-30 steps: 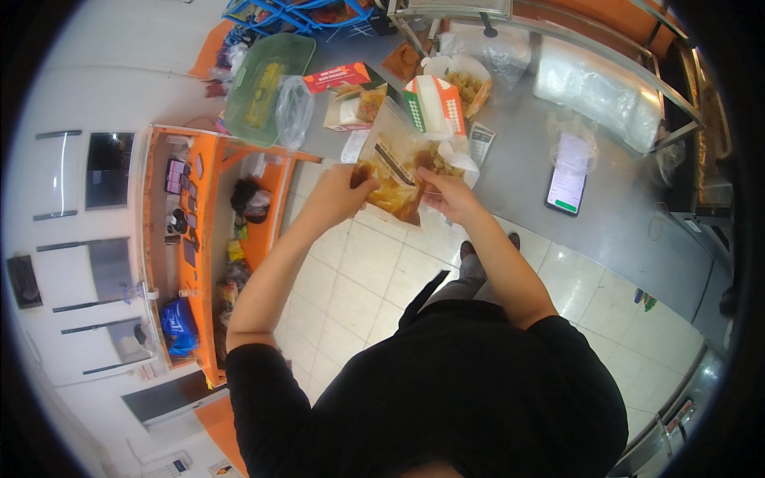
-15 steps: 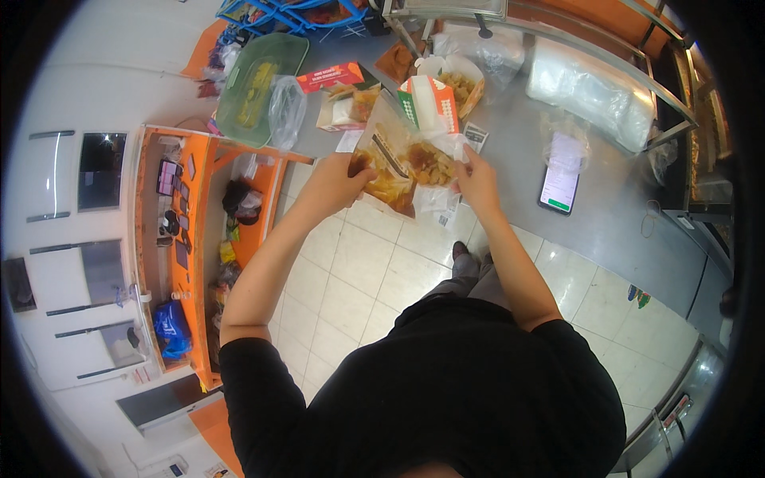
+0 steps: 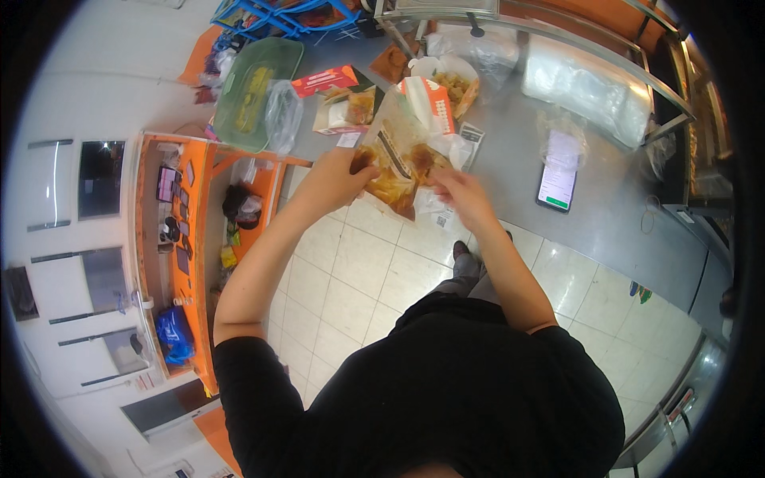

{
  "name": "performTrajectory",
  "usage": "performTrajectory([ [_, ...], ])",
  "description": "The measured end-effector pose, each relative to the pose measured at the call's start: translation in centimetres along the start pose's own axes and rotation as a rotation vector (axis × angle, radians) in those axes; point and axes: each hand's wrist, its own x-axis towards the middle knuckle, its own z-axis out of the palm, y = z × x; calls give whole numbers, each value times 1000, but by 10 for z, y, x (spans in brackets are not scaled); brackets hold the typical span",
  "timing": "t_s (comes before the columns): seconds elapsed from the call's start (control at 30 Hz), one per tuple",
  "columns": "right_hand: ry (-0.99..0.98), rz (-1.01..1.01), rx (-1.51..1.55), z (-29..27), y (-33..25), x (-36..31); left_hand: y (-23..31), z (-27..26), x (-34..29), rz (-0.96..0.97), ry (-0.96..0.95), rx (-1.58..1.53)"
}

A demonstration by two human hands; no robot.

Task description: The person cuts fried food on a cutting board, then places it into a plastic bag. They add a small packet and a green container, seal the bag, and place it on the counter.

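- Orange shelves (image 3: 199, 239) run down the far left, crammed with small items and a blue bag (image 3: 174, 334) low down.
- Beyond them, on the grey table (image 3: 510, 175), sits a green lidded tub (image 3: 251, 92) with a clear plastic bag (image 3: 283, 111) just beside it.
- Next comes a flat red carton (image 3: 325, 80), and near it a small open box of food (image 3: 344, 111).
- Left hand (image 3: 339, 177) is closed on the left edge of a clear bag of fried food (image 3: 396, 169), thumb on top.
- That bag hangs in the air between the 2 hands, above the table's near edge and the tiled floor (image 3: 358, 279).
- Right hand (image 3: 460, 195) pinches the bag's right side with its fingers bent.
- Behind the bag stands an orange and white carton (image 3: 430, 102), with a white tray of fried pieces (image 3: 456, 84) touching it.
- Further right a phone (image 3: 556, 185) lies flat with its screen lit, well apart from the hands.
- Clear plastic sheeting (image 3: 586, 92) lies at the table's far right.
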Motion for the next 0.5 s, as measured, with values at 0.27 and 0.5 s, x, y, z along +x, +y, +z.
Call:
performTrajectory([
  [0.27,-376,219,783,51,10,-3,4,2,-5,-10,-41,-71],
  [0.5,-157,199,851,50,23,11,5,5,-7,-20,-22,-14],
])
